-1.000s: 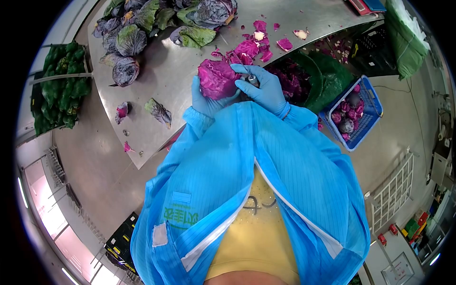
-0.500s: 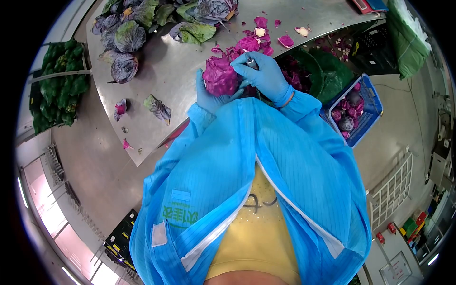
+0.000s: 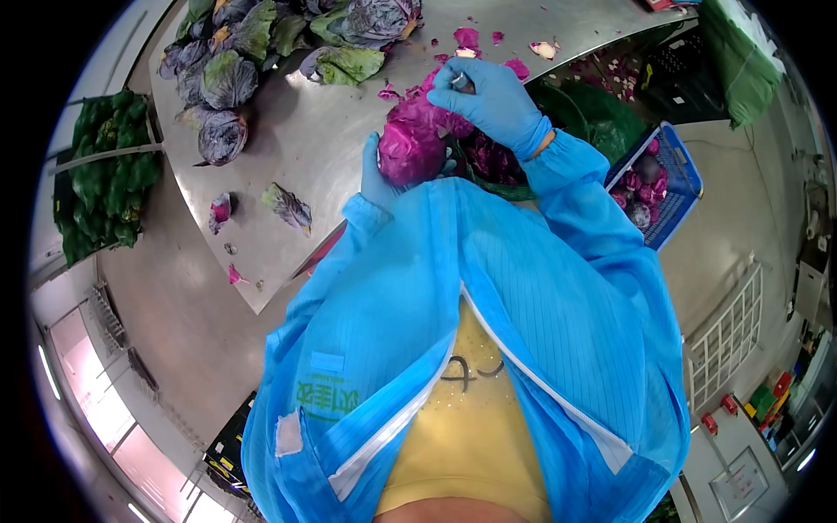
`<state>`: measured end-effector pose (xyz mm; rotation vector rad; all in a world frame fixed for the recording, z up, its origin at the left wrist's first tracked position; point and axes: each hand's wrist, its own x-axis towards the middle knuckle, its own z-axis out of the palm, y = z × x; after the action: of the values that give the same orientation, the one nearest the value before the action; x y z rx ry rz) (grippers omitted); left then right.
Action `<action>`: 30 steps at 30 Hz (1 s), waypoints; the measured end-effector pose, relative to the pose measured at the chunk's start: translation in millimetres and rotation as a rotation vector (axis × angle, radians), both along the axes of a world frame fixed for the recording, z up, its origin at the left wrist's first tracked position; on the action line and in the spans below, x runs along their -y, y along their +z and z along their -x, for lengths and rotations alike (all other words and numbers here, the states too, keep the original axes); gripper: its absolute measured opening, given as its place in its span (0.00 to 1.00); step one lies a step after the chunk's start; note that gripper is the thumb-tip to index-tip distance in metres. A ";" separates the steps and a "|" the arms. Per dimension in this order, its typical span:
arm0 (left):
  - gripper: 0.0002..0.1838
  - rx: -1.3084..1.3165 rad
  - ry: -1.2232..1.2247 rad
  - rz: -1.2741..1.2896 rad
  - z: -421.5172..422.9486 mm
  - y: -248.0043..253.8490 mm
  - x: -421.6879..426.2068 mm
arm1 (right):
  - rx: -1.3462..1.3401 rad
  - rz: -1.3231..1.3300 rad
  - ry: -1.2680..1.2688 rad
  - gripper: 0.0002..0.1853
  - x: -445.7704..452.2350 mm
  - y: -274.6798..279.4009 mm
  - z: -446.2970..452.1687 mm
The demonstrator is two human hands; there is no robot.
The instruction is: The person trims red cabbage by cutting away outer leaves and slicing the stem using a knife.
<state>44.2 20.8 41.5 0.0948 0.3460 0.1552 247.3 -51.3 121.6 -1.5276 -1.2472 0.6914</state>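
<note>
A peeled red cabbage [image 3: 410,155], bright magenta, rests in my left hand [image 3: 373,180], whose gloved fingers wrap its left side and underside above the table's near edge. My right hand [image 3: 499,103], also in a blue glove, is closed around a small metal tool [image 3: 462,83]; only its rounded grey end shows, so its exact kind is hidden. Loose magenta leaf [image 3: 422,112] lies along the cabbage's upper side, between it and my right hand. Whether the right fingers also pinch that leaf cannot be made out.
Unpeeled cabbages [image 3: 228,78] are heaped at the metal table's [image 3: 288,144] far left. Leaf scraps [image 3: 466,38] lie beyond my hands. On the right are a green bag [image 3: 602,113] with trimmings and a blue crate [image 3: 676,196] of cabbages. Green net sacks [image 3: 109,174] stand left.
My right hand has moved up and right, away from the cabbage, with the metal tool still in it. More of the cabbage's upper right side shows a loosened leaf.
</note>
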 end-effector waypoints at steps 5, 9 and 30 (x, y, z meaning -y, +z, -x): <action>0.48 0.016 -0.021 0.041 1.1 8.7 1.4 | -0.158 0.140 -0.183 0.14 -2.3 -26.9 -22.6; 0.50 -0.044 -0.094 -0.110 2.6 14.6 3.4 | -0.459 0.316 -0.231 0.16 8.6 -58.8 -34.1; 0.30 -0.262 0.003 -0.616 -1.7 8.4 -0.7 | 0.719 -0.331 -0.173 0.18 28.4 -57.0 31.2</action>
<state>45.9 21.5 49.8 0.7281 0.5510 0.2491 216.1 -79.7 64.6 -1.6229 -1.6213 -0.2102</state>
